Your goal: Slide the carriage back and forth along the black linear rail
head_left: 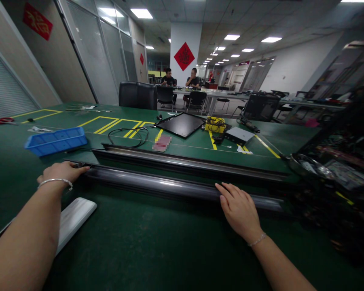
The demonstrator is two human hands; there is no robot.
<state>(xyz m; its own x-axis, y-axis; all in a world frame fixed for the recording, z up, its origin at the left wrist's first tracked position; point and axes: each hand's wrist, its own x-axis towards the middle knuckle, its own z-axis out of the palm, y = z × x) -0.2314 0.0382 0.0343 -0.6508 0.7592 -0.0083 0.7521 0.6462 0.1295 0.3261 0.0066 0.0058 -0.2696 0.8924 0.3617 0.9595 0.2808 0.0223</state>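
1. Item: a long dark metal rail [151, 184] with a glossy surface lies lengthwise across the lower middle of the frame on a green bench mat [157, 246]. A second rail [188, 163] lies parallel just beyond it.
2. Left hand [60, 171]: open, fingers laid on the rail's left end, not clamped.
3. Right hand [239, 211]: open, fingers spread over the rail toward its right end, not wrapped around it.
4. Handling assessment: appears stiff and fairly heavy, and the sheen suggests slipperiness. Recommended hold: both hands well apart, near the ends, fingers under the rail.
5. Nearby: a blue plastic tray [56, 141] sits at mid-left, beyond the rail.
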